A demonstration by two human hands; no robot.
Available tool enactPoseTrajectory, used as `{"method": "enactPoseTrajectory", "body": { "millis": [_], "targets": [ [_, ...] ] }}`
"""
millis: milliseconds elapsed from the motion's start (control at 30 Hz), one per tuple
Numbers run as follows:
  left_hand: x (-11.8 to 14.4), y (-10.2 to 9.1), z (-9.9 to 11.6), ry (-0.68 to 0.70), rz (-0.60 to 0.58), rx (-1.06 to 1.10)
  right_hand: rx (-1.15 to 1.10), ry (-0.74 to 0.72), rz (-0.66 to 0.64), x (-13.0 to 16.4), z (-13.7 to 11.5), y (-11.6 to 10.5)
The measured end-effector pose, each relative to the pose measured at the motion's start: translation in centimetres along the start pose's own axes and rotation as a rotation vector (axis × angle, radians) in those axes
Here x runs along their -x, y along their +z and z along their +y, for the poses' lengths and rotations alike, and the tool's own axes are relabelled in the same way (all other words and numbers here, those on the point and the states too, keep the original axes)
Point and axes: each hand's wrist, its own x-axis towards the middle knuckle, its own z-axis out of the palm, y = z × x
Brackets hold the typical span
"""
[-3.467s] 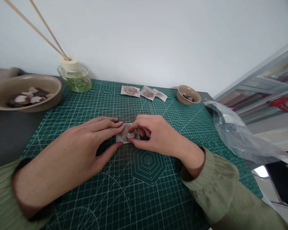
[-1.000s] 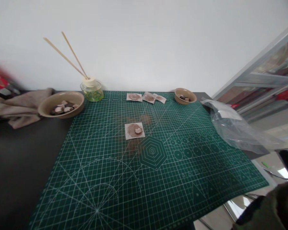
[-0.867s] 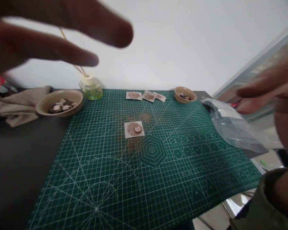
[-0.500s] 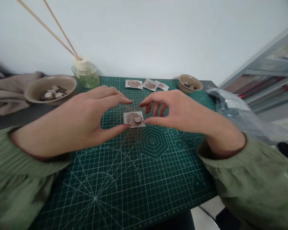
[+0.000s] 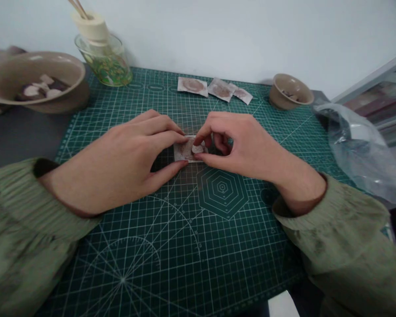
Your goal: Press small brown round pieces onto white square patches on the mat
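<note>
A small white rectangular packet or sheet with a brownish stain (image 5: 185,152) lies flat on the green cutting mat (image 5: 165,281). My left hand (image 5: 135,152) holds it at its left part, thumb on the near edge and fingertips on the far edge. On its right part sits a small roundish piece with a pale, marked top (image 5: 198,149). My right hand (image 5: 240,141) pinches this piece between thumb and index finger, with the other fingers curled under. I cannot make out what the piece is made of.
Three similar stained packets (image 5: 192,86) lie near the wall. A larger bowl with several pale and dark pieces (image 5: 79,92) stands at left, beside a reed diffuser (image 5: 108,66). A smaller bowl (image 5: 280,99) and a clear plastic bag (image 5: 356,145) are at right.
Both hands have come down onto the packet. The left now holds its edges, and the right thumb and index finger have closed on the small piece. The view has moved closer.
</note>
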Motion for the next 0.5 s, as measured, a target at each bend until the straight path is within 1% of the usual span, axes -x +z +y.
{"method": "enactPoseTrajectory", "body": {
  "millis": [33, 100, 233, 367, 433, 500],
  "targets": [
    [0.1, 0.1, -0.1, 0.009, 0.014, 0.006, -0.008, -0.005, 0.005, 0.0, 0.1, 0.1],
    [0.2, 0.2, -0.1, -0.001, 0.002, 0.016, -0.010, 0.006, 0.012, 0.0, 0.1, 0.3],
    [0.3, 0.0, 0.1, -0.018, -0.004, 0.031, -0.010, 0.055, 0.043, -0.2, -0.4, 0.7],
    [0.3, 0.0, 0.0, -0.027, 0.012, 0.042, -0.016, 0.097, 0.015, -0.3, -0.9, 0.8],
    [0.3, 0.0, -0.1, -0.032, 0.019, 0.066, 0.013, 0.114, 0.037, -0.3, -1.0, 0.8],
    [0.3, 0.0, -0.1, -0.074, 0.019, 0.127, 0.045, 0.133, 0.066, -0.4, -1.0, 0.8]
  ]
}}
